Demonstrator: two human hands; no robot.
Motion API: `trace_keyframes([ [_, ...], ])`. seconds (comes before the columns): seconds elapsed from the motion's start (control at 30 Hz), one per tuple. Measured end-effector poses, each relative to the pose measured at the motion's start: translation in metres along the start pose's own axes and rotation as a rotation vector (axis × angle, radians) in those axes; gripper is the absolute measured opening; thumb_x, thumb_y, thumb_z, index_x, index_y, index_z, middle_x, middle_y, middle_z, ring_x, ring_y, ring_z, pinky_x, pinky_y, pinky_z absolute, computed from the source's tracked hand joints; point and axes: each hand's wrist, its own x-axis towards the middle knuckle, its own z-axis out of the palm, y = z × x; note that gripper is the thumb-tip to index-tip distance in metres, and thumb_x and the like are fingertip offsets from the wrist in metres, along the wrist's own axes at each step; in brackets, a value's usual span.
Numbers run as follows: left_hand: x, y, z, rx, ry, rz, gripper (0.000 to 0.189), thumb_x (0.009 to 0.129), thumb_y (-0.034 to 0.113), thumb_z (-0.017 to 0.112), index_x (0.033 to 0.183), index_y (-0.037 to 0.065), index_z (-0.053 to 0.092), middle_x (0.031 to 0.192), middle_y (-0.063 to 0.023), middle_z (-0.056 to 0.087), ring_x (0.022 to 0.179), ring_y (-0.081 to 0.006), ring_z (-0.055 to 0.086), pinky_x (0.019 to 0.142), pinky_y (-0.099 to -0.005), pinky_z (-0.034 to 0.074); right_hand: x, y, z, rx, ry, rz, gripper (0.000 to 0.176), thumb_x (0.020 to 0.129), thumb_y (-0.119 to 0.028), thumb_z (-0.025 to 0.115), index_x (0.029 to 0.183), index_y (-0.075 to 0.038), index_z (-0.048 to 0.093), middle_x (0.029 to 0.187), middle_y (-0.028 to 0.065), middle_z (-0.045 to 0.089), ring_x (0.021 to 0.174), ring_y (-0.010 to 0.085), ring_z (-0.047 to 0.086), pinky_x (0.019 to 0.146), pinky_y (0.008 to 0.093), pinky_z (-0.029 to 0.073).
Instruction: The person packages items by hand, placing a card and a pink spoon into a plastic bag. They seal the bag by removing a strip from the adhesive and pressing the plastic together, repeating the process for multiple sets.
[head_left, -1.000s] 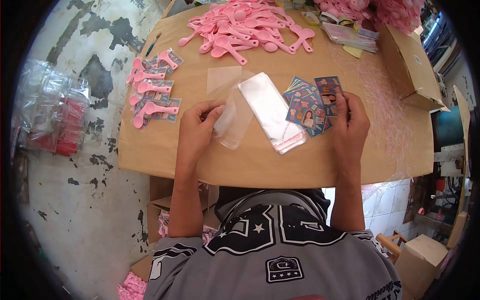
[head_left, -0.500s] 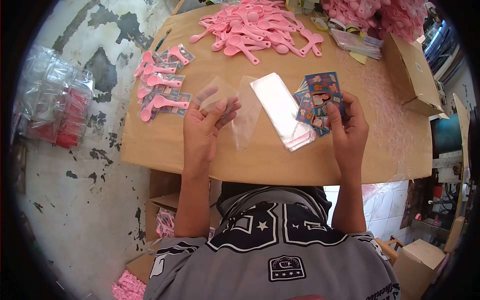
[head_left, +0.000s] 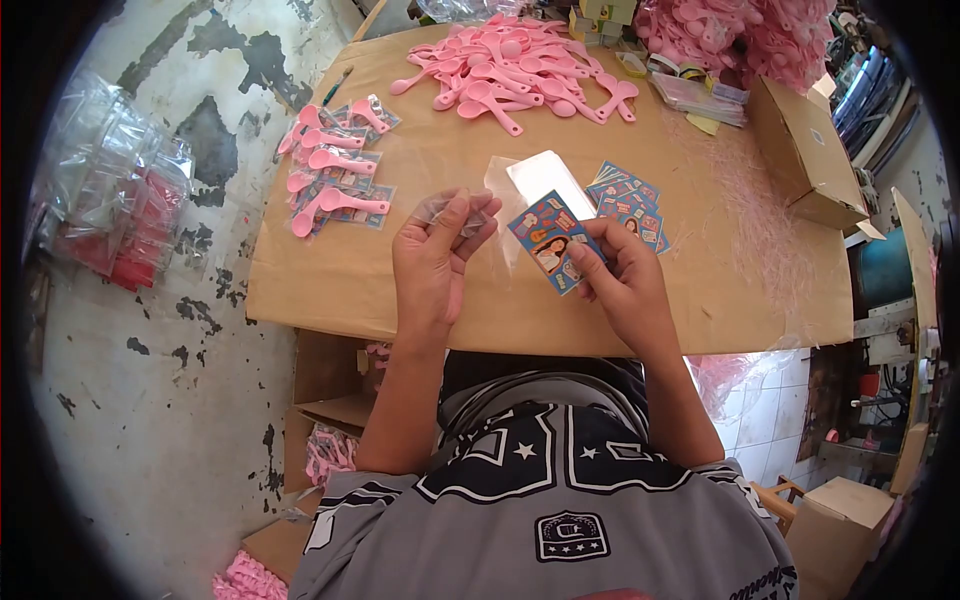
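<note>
In my left hand (head_left: pixel 440 250) a clear plastic bag (head_left: pixel 462 218) is pinched between thumb and fingers. My right hand (head_left: pixel 625 285) grips a blue printed card (head_left: pixel 548 245) by its right side, with its pictured face turned up. The card is a short way right of the bag, apart from it. Behind it lies a stack of clear plastic bags (head_left: pixel 545 172), partly covered by the card. A fanned pile of the same blue cards (head_left: pixel 630 200) rests on the table just beyond my right hand.
Pink spoons (head_left: pixel 510 65) are heaped at the table's far side. Packed spoons with cards (head_left: pixel 340 165) lie at the left. An open cardboard box (head_left: pixel 800 150) and pink shredded strands (head_left: pixel 745 220) are on the right. Plastic packs (head_left: pixel 120 200) lie on the floor at left.
My right hand has lifted one card off the pile and brought it left, toward my left hand. The left hand, still holding the bag, has moved slightly right.
</note>
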Motion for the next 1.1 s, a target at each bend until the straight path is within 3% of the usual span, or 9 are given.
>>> trace_keyframes([
  [0.2,-0.009,0.000,0.012,-0.042,-0.045,-0.001,0.026,0.103,0.007,0.066,0.128,-0.002,0.061,0.130,-0.0225,0.070,0.115,-0.0270,0.072,0.102,-0.0381,0.061,0.003,0.001,0.016,0.097,-0.016,-0.042,0.021,0.106,-0.015,0.065,0.118,0.002,0.066,0.083,0.0005,0.067,0.069,0.0052,0.060,0.062,0.0221,0.049],
  [0.4,-0.012,-0.004,0.023,-0.037,-0.111,0.013,0.025,0.103,0.008,0.069,0.125,-0.002,0.063,0.123,-0.0208,0.073,0.109,-0.0230,0.074,0.094,-0.0340,0.062,-0.001,-0.004,0.002,-0.101,-0.121,-0.019,0.019,0.106,-0.015,0.065,0.114,0.002,0.068,0.082,0.0004,0.066,0.069,0.0057,0.061,0.062,0.0229,0.050],
  [0.6,-0.012,-0.014,0.029,-0.045,-0.171,-0.022,0.025,0.101,0.006,0.070,0.123,-0.004,0.064,0.114,-0.0161,0.077,0.100,-0.0183,0.075,0.088,-0.0331,0.063,0.002,0.004,-0.001,0.084,0.033,-0.087,0.023,0.102,-0.013,0.071,0.119,0.000,0.065,0.087,0.0005,0.067,0.074,0.0066,0.063,0.065,0.0231,0.051],
  [0.7,-0.014,-0.016,0.032,-0.050,-0.178,-0.026,0.025,0.101,0.005,0.071,0.124,-0.004,0.065,0.111,-0.0141,0.077,0.099,-0.0176,0.075,0.086,-0.0326,0.064,0.005,0.004,-0.007,0.121,0.013,-0.006,0.023,0.100,-0.012,0.073,0.119,-0.002,0.063,0.093,0.0008,0.068,0.078,0.0063,0.063,0.067,0.0222,0.051],
  [0.9,-0.023,-0.025,0.039,-0.029,-0.156,-0.002,0.029,0.101,0.004,0.071,0.128,-0.004,0.065,0.109,-0.0100,0.078,0.099,-0.0133,0.074,0.094,-0.0300,0.058,0.014,0.007,0.020,0.174,0.116,-0.129,0.022,0.101,-0.015,0.073,0.116,-0.001,0.064,0.095,-0.0005,0.068,0.080,0.0052,0.061,0.069,0.0213,0.049],
  [1.0,-0.025,-0.028,0.036,0.051,-0.140,0.049,0.034,0.100,0.003,0.071,0.133,-0.003,0.064,0.119,-0.0102,0.076,0.107,-0.0118,0.071,0.097,-0.0292,0.055,0.017,0.005,0.027,0.169,0.114,-0.097,0.022,0.102,-0.017,0.073,0.114,0.000,0.067,0.096,0.0001,0.069,0.081,0.0049,0.062,0.069,0.0222,0.050],
  [1.1,-0.023,-0.021,0.047,-0.041,-0.123,0.083,0.043,0.103,0.003,0.066,0.145,0.000,0.056,0.134,-0.0153,0.069,0.119,-0.0179,0.068,0.103,-0.0329,0.055,0.018,0.007,0.027,0.224,0.028,-0.059,0.021,0.102,-0.017,0.073,0.112,0.001,0.069,0.096,0.0021,0.071,0.080,0.0059,0.065,0.070,0.0230,0.052],
])
